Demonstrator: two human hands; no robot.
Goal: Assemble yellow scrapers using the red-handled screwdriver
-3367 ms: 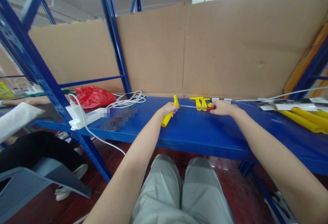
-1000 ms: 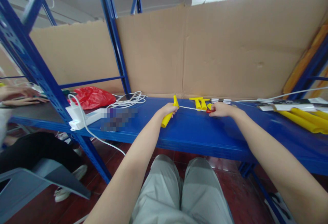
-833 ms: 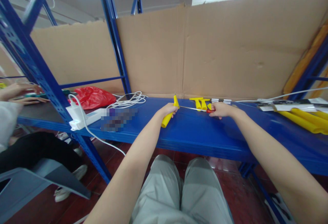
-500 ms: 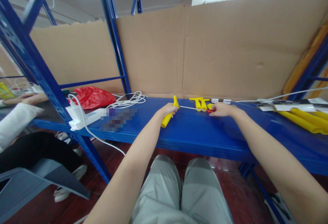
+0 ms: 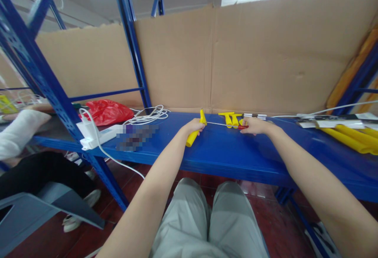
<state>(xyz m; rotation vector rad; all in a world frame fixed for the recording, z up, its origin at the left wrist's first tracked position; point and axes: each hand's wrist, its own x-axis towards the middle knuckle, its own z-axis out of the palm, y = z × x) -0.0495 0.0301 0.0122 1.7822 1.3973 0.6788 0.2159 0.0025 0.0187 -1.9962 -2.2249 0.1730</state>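
My left hand [image 5: 195, 126] is closed around a yellow T-shaped handle [image 5: 192, 138], its lower tube sticking out below my fist and a tapered end above. My right hand [image 5: 251, 126] grips a screwdriver [image 5: 220, 124] by its red handle. The long metal shaft points left and reaches the yellow handle beside my left fingers; the exact contact at the tip is too small to make out. Just behind the shaft, several similar yellow T-shaped pieces [image 5: 228, 118] lie close to my right hand.
Long yellow tubes [image 5: 345, 140] and white-and-black strips [image 5: 330, 122] lie on the blue bench [image 5: 224, 159] at right. To the left are a white power strip [image 5: 102, 136], coiled white cable [image 5: 156, 113] and red plastic bag [image 5: 108, 111]. A seated co-worker's sleeve [image 5: 22, 132] shows far left.
My hands, the yellow handle and the screwdriver stay in nearly the same place; my right fingers have shifted slightly on the red handle. The co-worker's arm at far left has moved.
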